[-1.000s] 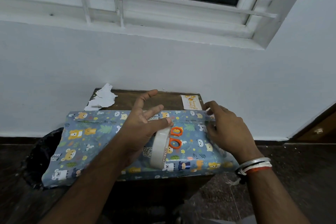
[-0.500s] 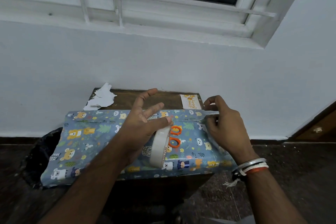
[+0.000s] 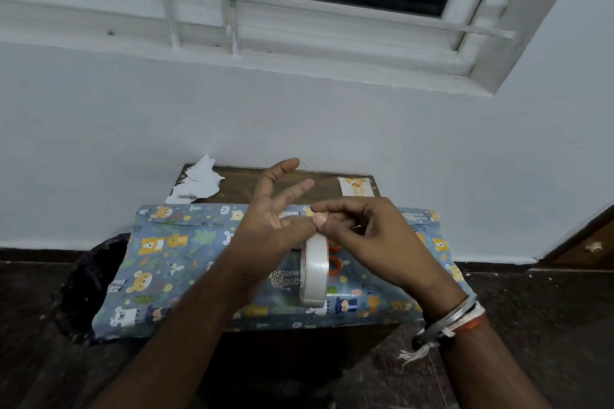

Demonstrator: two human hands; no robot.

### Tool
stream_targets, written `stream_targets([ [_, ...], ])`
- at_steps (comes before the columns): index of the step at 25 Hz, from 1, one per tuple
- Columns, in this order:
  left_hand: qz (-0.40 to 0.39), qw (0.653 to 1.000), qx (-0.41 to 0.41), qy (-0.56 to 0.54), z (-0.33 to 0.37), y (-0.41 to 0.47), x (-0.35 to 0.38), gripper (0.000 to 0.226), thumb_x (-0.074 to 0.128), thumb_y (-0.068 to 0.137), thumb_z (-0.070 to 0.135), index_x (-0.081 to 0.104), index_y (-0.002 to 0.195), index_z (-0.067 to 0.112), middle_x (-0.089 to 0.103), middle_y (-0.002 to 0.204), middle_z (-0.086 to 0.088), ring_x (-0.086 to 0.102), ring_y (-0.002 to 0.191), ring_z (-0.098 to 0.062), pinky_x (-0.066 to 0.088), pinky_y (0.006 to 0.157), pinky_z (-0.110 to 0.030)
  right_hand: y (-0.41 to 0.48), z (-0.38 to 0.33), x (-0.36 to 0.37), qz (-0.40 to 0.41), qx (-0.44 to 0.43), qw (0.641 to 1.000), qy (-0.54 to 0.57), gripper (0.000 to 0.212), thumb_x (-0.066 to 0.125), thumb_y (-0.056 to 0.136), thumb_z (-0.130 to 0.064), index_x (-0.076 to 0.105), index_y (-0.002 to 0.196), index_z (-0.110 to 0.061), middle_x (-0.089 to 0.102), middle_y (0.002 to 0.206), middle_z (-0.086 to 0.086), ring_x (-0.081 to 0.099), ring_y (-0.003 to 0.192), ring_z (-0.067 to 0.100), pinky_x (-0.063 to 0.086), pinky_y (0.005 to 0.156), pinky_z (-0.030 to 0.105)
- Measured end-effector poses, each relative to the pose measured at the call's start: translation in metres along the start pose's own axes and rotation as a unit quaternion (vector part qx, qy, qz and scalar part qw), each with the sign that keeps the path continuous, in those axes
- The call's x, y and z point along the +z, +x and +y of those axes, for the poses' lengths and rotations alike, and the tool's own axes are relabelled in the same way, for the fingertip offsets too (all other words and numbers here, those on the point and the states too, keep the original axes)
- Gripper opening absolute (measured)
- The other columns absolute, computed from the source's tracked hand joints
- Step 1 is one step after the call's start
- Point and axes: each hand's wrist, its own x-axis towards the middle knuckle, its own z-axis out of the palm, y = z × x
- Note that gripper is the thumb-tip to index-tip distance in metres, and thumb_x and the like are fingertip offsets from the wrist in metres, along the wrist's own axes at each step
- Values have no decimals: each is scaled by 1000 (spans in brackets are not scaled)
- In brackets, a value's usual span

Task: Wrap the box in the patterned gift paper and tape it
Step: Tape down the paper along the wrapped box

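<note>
Holding the tape roll [image 3: 314, 271] upright on the wrapped box [image 3: 186, 259], mid-frame, the left hand [image 3: 265, 231] grips it by the thumb. The right hand [image 3: 365, 232] pinches its top, probably to peel a strip.

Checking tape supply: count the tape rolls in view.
1: the tape roll stands on edge over the wrapped box, at the left hand. Others may lie hidden.

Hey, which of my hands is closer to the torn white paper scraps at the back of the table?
Left. The left hand is right of the paper scraps and a little nearer you. The right hand sits farther right, past the tape roll.
</note>
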Motion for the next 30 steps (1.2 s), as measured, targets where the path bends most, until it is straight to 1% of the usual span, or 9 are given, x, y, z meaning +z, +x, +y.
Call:
stream_targets([
  [2,-1,999,15,30,2,-2,1,76,71,88,-7,46,139,44,57,146,7,71,100,-44,54,95,-58,0,-1,-1,6,5,1000,23,14,74,94,-23,79,104,-15,79,86,1,76,81,17,63,81,37],
  [5,-3,997,37,64,3,-3,3,76,67,89,-10,45,138,44,57,145,14,68,96,-50,56,90,-59,1,-4,-2,24,0,999,35,5,77,91,-15,81,93,-12,78,83,3,75,79,24,63,78,34],
  [9,1,995,39,91,4,-4,5,74,76,85,-5,48,134,43,58,139,13,73,89,-17,59,84,-37,2,-7,2,65,-56,996,-15,4,79,89,-13,82,89,-16,77,81,-8,73,77,10,57,72,21],
  [14,57,995,35,71,0,-2,3,46,89,67,20,54,91,37,57,131,7,71,108,-13,55,72,-36,3,-4,10,138,-128,982,-14,13,77,90,-6,80,91,-18,76,86,-12,74,86,11,59,78,26],
  [16,82,988,48,125,-2,-1,1,44,95,66,25,54,83,29,58,126,3,68,112,-9,53,83,-36,3,-4,9,158,-119,980,25,13,76,91,-7,78,90,-20,76,86,-9,75,86,14,61,78,30],
  [18,92,974,69,196,-4,-3,3,30,89,77,25,59,76,22,61,120,4,68,110,-8,49,88,-26,4,-4,8,161,-109,980,28,11,76,91,-10,78,90,-20,76,87,-10,75,87,15,62,78,34],
  [23,102,985,-14,141,2,-5,12,21,77,87,36,70,70,26,64,126,17,71,101,-8,55,64,-26,3,-1,9,170,-155,972,-50,7,72,94,-13,77,95,-17,74,92,-13,72,90,15,61,75,39],
  [28,88,984,2,156,6,-6,8,21,78,88,38,78,74,23,71,122,13,71,105,-8,61,86,-48,4,2,8,166,-142,976,1,4,72,94,-15,76,94,-16,74,92,-9,74,88,21,62,75,45],
  [30,65,979,30,189,4,-6,8,21,74,90,39,80,79,23,73,120,15,69,110,-6,59,88,-45,5,4,8,161,-123,979,37,4,73,93,-14,77,93,-17,76,92,-7,75,89,22,62,77,47],
])
